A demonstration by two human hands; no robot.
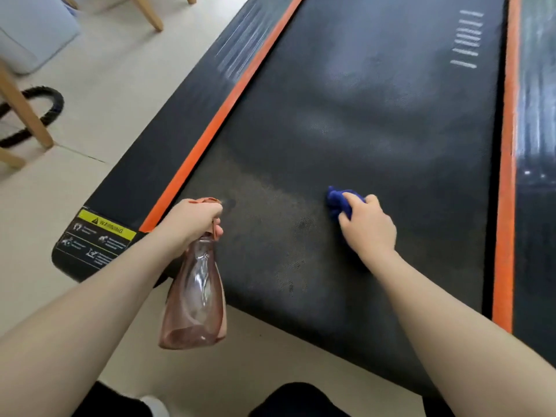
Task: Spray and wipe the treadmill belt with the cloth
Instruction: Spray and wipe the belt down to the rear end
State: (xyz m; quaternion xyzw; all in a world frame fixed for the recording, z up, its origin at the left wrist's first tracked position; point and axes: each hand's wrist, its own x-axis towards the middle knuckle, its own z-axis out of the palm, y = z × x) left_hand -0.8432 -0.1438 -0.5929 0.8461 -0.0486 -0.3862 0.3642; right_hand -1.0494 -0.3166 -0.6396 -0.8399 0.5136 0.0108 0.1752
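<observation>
We see a pale cream tiled floor [99, 94] with pale wooden chair legs [25, 106] at upper left, a coiled black hose [48, 112] behind them, and a light grey-blue upholstered seat [30, 28].

Treadmill belt [376, 121]: black, flat, hazy patches. Cloth [341, 203]: blue, bunched, on belt. Spray bottle [195, 293]: translucent pink, upright above belt's near-left corner.

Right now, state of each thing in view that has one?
left hand: grips spray bottle neck, nozzle aimed at belt
spray bottle: held upright, a little liquid at the bottom
right hand: presses cloth on belt
cloth: bunched, blue
treadmill belt: patchy, dusty-looking near end
</observation>
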